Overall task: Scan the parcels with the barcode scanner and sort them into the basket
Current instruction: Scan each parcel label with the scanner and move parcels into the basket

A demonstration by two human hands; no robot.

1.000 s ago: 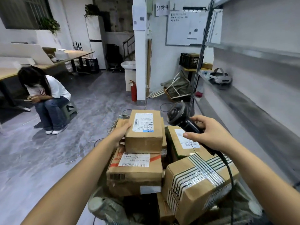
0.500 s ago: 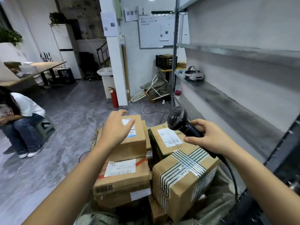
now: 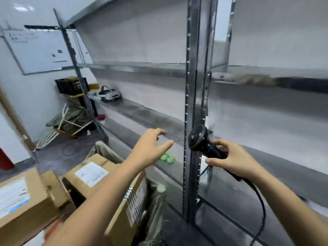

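The right hand (image 3: 236, 160) holds the black scanner (image 3: 204, 142); the left hand (image 3: 150, 150) is wide open, holding nothing. Brown boxes (image 3: 99, 176) sit below.

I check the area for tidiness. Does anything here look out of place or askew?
Small green round objects lie loose on the metal rack just beyond the left hand; they are no parcels. A white headset also sits on the rack.
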